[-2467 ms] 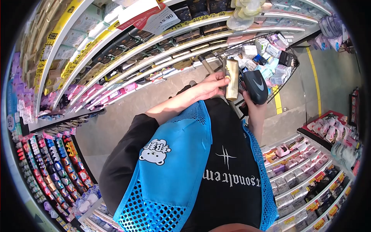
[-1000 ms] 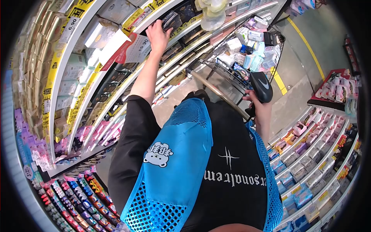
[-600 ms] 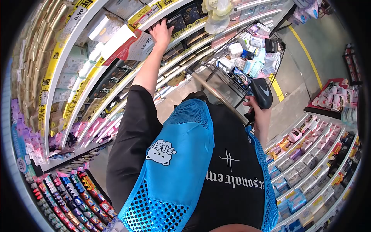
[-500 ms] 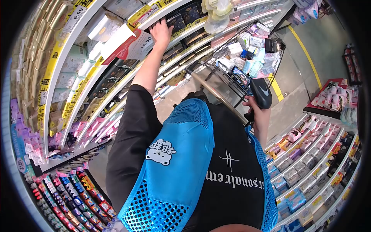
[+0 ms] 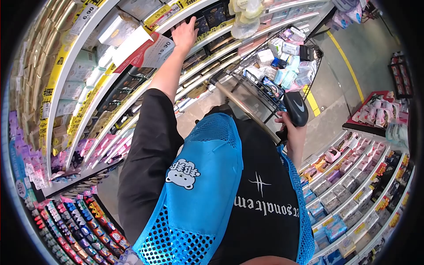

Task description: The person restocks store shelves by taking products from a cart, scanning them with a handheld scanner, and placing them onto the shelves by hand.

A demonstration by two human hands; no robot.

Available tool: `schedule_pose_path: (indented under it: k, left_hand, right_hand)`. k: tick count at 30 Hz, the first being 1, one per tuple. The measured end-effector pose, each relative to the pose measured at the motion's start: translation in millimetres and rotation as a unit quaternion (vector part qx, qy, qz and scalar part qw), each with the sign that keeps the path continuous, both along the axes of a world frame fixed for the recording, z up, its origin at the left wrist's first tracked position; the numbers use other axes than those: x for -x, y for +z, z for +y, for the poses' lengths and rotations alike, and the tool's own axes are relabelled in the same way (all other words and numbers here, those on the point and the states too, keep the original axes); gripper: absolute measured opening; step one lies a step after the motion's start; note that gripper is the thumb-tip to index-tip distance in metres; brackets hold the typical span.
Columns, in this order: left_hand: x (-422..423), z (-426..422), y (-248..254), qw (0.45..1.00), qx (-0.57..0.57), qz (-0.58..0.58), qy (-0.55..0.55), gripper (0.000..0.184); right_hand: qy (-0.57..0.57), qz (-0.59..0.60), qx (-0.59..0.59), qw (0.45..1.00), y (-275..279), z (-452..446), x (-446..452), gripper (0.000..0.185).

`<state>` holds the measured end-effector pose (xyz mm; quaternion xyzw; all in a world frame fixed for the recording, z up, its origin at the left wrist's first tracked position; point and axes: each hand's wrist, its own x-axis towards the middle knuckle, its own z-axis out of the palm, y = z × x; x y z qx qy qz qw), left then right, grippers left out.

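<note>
Up at the shelf edge, my left hand (image 5: 184, 36) reaches in with its fingers stretched out beside dark packages (image 5: 215, 15). Its fingertips are partly hidden there, and I make out nothing held in it. Just below that hand, a red and white price card (image 5: 150, 52) marked 15.90 sticks out from the shelf. My right hand (image 5: 291, 129) is wrapped round the grip of a black handheld barcode scanner (image 5: 295, 108), close to the cart's handle bar (image 5: 247, 111).
A black wire cart (image 5: 260, 98) full of mixed packs stands ahead on the right. Stocked shelves (image 5: 56, 99) curve along the left, with more shelving (image 5: 349, 194) at lower right. Yellow lines (image 5: 346, 66) mark the floor beyond the cart.
My left hand stays at the same shelf spot, its fingers slightly shifted at the dark packages. The view has moved slightly; my right hand still holds the scanner.
</note>
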<state>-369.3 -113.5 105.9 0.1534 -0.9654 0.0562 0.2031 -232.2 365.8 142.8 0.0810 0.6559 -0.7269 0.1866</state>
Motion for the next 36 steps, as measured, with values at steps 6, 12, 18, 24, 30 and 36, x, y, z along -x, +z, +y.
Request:
schedule_pose_path:
  k: [6,12,18,24,30,36]
  left_hand:
    - [2.6,4.1,-3.6,1.0,0.015,-0.005,0.009,0.041]
    - [3.7,5.8,-4.7,0.998,0.05,0.0,-0.024,0.043]
    - [3.8,7.3,-6.2,0.998,0.057,-0.008,0.003,0.043]
    - [3.5,10.8,-10.8,0.996,0.088,0.032,-0.005,0.04]
    - [1.1,-4.1,-18.2,0.995,0.084,0.053,-0.02,0.041]
    - [-6.9,-17.7,-20.1,0.99,0.08,0.11,-0.042,0.035]
  right_hand:
    - [-0.016,-0.004,-0.012,1.0,-0.6,4.9,-5.4,0.032]
    - [-0.007,-0.003,-0.009,1.0,-4.4,4.1,-4.3,0.032]
    - [-0.001,0.013,-0.014,1.0,0.9,4.5,-7.8,0.031]
    - [-0.024,-0.003,-0.013,1.0,3.2,6.8,-12.3,0.03]
    - [-0.009,-0.005,-0.015,1.0,-0.5,8.2,-12.9,0.03]
    - [0.008,-0.012,-0.018,1.0,0.6,2.5,-10.2,0.027]
